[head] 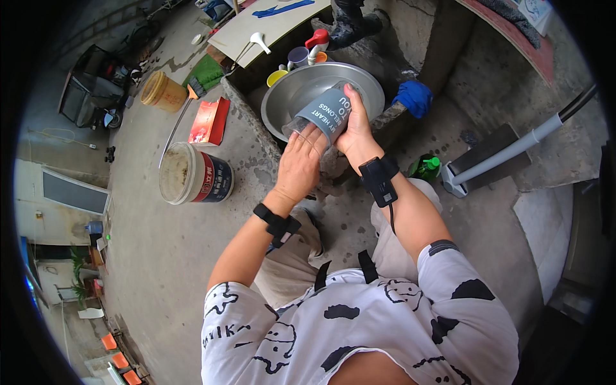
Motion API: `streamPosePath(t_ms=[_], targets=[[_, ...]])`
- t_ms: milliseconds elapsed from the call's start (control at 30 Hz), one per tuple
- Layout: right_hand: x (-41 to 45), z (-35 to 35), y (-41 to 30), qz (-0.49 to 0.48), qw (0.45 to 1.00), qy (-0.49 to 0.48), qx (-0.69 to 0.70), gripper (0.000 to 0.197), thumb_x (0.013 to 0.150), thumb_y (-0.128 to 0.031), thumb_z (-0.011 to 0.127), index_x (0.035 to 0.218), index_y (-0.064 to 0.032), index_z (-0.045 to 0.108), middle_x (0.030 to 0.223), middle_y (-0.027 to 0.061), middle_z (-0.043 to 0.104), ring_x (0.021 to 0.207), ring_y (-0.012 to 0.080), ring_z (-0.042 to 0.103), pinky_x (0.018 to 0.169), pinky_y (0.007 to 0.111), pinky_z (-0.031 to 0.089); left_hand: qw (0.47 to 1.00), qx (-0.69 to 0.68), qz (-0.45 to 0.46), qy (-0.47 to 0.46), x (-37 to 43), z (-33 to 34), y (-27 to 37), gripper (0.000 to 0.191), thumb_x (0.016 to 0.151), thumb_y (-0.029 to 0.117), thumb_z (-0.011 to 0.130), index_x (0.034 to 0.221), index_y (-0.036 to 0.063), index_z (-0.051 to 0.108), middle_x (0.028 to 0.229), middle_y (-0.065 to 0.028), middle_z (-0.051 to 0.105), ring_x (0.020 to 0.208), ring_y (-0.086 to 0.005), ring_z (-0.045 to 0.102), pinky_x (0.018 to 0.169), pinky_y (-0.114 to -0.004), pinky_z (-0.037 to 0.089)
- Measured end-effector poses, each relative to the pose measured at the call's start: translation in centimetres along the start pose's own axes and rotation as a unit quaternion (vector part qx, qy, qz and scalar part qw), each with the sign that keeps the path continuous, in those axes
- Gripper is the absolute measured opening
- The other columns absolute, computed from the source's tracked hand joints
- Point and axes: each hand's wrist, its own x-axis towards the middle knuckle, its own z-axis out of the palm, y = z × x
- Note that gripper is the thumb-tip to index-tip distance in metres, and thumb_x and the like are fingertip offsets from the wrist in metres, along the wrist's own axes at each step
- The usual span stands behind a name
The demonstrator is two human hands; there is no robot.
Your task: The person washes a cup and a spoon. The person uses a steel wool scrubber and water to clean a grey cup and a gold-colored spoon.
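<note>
Over a round metal basin [317, 74] I hold a clear tumbler with a printed blue-grey sleeve [323, 114], tilted on its side. My right hand [357, 127] is wrapped around its base end from the right. The fingers of my left hand [302, 161] reach in at its open mouth, and their tips are hidden inside. The basin rests in a rough concrete trough [255, 127]. Just behind it stand a purple cup [298, 55], a yellow cup [276, 77] and a red-handled scoop [317, 37].
A blue cloth [413, 98] hangs on the trough's right corner. A green bottle [426, 166] stands on the floor near a grey pipe [512, 154]. To the left are a paint bucket [195, 174], a red box [210, 121], a broom [194, 91] and a yellow bucket [163, 91].
</note>
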Motion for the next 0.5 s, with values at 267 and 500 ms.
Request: streamPosePath(t_ms=[267,500], targets=[[-0.8,0.4,-0.4,-0.01,0.999,-0.045,-0.012,0.04,0.076,-0.038,0.057,0.101,-0.0085,0.048,0.092,0.0076,0.055,0.082,0.0195,0.056,0.074,0.034,0.048,0.964,-0.253,-0.08,0.028,0.0,-1.9,1.8,0.058,0.064,0.002,0.055,0.119,0.0031,0.037,0.112,-0.0131,0.048,0.104,-0.0271,0.046,0.092,-0.035,0.034],[-1.3,0.3,0.3,0.069,0.994,-0.08,-0.014,0.056,0.071,-0.052,0.059,0.108,-0.0112,0.046,0.1,0.0062,0.053,0.091,0.0208,0.053,0.078,0.037,0.044,0.981,0.089,0.165,0.04,1.0,-3.5,-2.3,0.036,0.069,0.008,0.052,0.104,0.0069,0.05,0.101,-0.0075,0.055,0.095,-0.0209,0.052,0.086,-0.034,0.039]])
